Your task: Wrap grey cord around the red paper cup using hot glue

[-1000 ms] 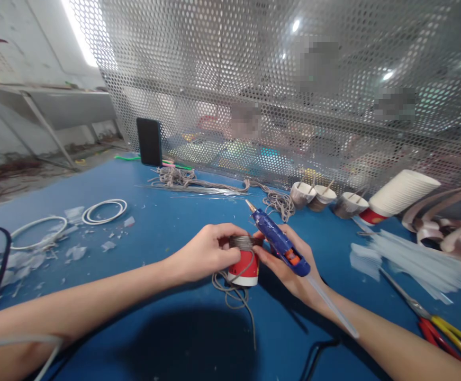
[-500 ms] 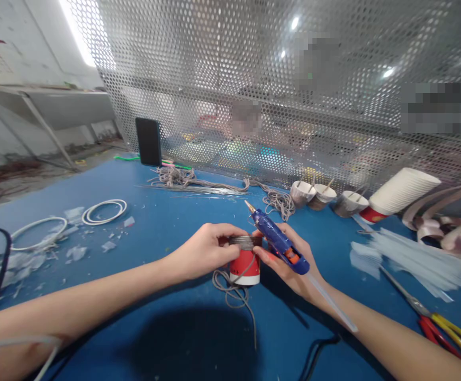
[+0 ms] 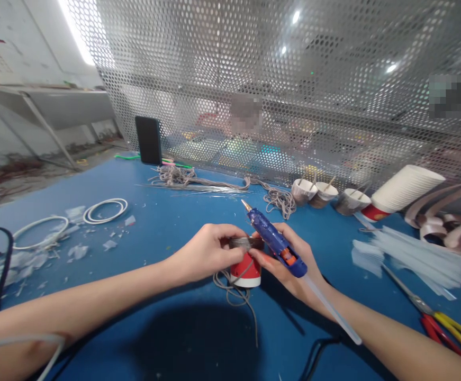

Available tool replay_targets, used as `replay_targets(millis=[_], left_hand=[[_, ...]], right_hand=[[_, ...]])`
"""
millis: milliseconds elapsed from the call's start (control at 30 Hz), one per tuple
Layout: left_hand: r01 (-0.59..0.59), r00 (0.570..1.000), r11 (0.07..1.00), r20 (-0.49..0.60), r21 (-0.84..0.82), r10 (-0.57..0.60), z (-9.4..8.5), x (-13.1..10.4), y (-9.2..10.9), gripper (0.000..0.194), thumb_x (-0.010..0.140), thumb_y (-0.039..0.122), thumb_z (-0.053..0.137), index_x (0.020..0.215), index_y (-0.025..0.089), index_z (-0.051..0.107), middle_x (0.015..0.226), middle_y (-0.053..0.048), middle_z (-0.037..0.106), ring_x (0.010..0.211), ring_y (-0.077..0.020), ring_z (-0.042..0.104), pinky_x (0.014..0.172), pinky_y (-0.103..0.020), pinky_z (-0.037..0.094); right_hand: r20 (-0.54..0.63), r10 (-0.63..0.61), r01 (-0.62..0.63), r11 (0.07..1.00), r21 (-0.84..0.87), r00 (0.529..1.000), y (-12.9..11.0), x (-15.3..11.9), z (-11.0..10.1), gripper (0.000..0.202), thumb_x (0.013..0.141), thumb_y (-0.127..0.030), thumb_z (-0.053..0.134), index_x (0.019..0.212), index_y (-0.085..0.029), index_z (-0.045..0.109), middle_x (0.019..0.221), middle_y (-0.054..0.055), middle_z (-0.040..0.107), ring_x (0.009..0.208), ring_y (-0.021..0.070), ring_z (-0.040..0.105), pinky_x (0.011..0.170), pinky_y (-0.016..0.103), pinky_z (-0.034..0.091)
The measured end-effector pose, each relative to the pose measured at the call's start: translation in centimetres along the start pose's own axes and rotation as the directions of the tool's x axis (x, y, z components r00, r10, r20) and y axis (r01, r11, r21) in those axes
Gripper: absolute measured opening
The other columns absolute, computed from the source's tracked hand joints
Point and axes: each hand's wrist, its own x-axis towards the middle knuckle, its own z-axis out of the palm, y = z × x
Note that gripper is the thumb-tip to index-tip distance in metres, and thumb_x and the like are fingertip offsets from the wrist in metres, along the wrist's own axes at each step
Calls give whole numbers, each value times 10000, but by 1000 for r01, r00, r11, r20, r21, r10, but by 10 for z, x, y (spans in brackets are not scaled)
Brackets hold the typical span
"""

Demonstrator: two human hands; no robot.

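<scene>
A red and white paper cup [image 3: 246, 271] stands upside down on the blue table, with grey-brown cord [image 3: 244, 242] wound around its upper part. My left hand [image 3: 210, 250] pinches the cord and cup from the left. On the right, my right hand [image 3: 289, 264] touches the wound cord with its fingertips and also holds a blue glue gun [image 3: 273, 238], its nozzle pointing up and left and a clear glue stick out of its back. Loose cord [image 3: 230, 296] trails beside and in front of the cup.
Behind lie cord bundles [image 3: 280, 202], thin wires and a dark phone [image 3: 148, 140] before a perforated metal screen [image 3: 198, 69]. To the right are small cups [image 3: 323, 194], stacked paper cups [image 3: 408, 190], glue sticks [image 3: 416, 256] and scissors [image 3: 421, 307]. White rings [image 3: 105, 211] lie left.
The glue gun has shifted slightly left and down in my right hand. The fingertips of both hands have come closer together on the wound cord.
</scene>
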Motion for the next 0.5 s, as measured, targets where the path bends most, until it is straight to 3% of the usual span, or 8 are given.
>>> replay_targets(millis=[167,367,500], left_hand=[[-22,1000,1000,14,0,22,-3,1,2,210,724,188,509,811,118,687,714,-5,630,638,-119,528,588,-199,434],[19,993,1000,113,-9,-17,-11,3,11,357,683,153,464,962,107,682,798,-18,651,642,-114,531,574,-198,427],[7,994,999,106,43,-12,-13,5,9,408,655,149,473,1000,109,688,751,-10,652,582,-99,492,545,-199,403]], right_hand=[[-27,-11,10,999,-31,1000,-2,0,0,200,776,-271,657,928,-201,548,821,1,616,664,123,560,606,243,478],[-27,67,-66,996,52,997,-4,4,-2,168,772,-280,652,870,-189,551,794,18,656,689,141,609,643,261,516],[-26,109,-107,993,41,994,-6,7,-4,164,768,-284,648,870,-190,562,821,23,664,705,144,625,664,262,522]])
